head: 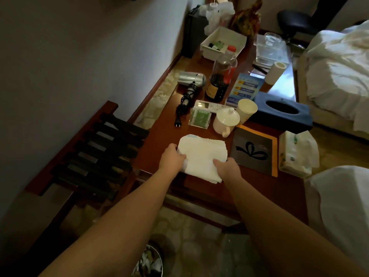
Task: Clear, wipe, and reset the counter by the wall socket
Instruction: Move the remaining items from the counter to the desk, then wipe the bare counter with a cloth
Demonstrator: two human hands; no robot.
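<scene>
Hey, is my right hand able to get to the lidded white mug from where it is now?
Probably yes: the lidded white mug stands just beyond the right hand with bare counter between, but that hand grips the folded cloth.

We see a counter (159,134) of reddish-brown wood, polished enough to throw back light. On it lies a white cloth (201,156), soft and nubbly like terry. The hair dryer (191,78) has a brushed, silvery metallic sheen with a black rubbery cord. The bottle (221,76) looks like clear glossy plastic under a red cap. The lidded mug (226,119) seems smooth glazed ceramic, the cup (247,110) matt paper, and the tissue box (283,112) a dull blue fabric-like cover.
</scene>
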